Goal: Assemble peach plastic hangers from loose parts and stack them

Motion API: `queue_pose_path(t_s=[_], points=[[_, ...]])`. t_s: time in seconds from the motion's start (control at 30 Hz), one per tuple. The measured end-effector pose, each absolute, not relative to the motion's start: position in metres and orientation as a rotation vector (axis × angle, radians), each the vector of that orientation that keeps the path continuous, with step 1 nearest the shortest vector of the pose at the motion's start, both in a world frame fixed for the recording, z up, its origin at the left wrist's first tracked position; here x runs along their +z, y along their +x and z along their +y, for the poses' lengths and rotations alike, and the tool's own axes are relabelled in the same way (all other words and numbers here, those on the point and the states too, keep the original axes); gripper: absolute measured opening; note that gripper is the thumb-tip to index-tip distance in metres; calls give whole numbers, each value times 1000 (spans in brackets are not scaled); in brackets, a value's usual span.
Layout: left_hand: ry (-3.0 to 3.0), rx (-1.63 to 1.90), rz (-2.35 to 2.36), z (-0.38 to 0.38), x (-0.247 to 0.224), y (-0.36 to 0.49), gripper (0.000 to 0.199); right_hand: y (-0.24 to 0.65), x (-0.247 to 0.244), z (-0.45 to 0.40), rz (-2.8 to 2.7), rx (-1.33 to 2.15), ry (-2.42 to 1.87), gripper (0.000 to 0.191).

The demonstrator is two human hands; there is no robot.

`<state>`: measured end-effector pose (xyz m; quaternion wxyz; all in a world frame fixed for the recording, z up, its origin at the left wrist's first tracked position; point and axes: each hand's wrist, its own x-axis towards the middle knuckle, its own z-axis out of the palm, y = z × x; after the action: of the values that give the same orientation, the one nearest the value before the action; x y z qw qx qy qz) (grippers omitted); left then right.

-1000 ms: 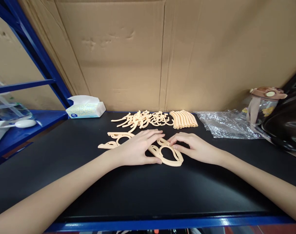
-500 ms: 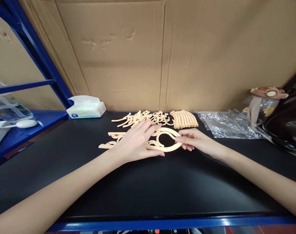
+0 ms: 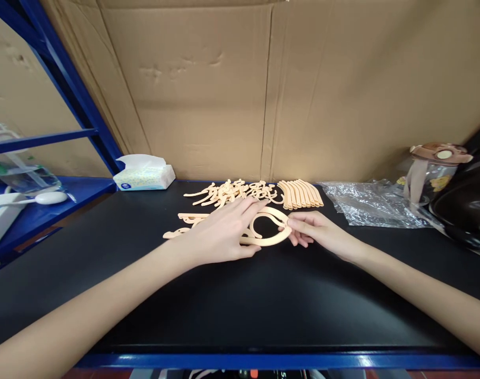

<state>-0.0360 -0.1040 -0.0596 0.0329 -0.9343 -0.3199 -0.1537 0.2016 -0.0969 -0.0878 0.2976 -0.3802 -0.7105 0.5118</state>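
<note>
- Right grip [image 3: 309,226] here, pinching the far-right end of the hanger [image 3: 269,241], thumb on top and fingers tucked round beneath.
- The hanger sits between my two grips, near the middle of the tabletop [image 3: 263,305]: the rounded end in plain view, the other end lost under my palm. Whether its underside touches down, I can't tell.
- Left grip [image 3: 227,229] spreads palm-down across it, thumb along the near edge, fingers over the far side. My own palm hides how firmly that one closes, so I won't call it.
- Weight? Light, I'd say: slim beige bands round a wide opening, plastic by the look. Fingertips should do.
- Stiffness? Those bands look rigid, likely to keep their curve. Any give ought to come at the right tip, where the bands meet.
- Slip? Smooth faces, so a lazy pinch could slide. Thumb and fingers square against each other is the safer hold.
- Fragile? Sturdy enough on the outer band, I reckon; the thin inner curve is where I'd never squeeze or pry.
- Best purchase, then: outer bands beside the tip on the right, full width across on the left.
- And watch the second hanger [image 3: 190,217], poking out beyond my left grip, close enough to snag.
- Behind all this, the pile [image 3: 226,192] and the row [image 3: 301,195], both apart from my right grip.
</note>
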Motion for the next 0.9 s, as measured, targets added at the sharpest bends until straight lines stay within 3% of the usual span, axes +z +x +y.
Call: queue_pose_path(t_s=[0.1,0.37,0.47,0.9], points=[[-2922,-343,-1106,-100,-39,-43,61,201,-90,-96,-1869,1351,-992,38],[-2829,293,-1653,-74,-6,-105,69,204,-101,-87,-1991,1294,-1008,26],[-2886,325,-1699,-69,-11,-122,63,204,-102,-87,-2008,1302,-1007,23],[-2931,371,-1649,-63,-21,-136,77,203,-103,-87,-2035,1306,-1003,19]])
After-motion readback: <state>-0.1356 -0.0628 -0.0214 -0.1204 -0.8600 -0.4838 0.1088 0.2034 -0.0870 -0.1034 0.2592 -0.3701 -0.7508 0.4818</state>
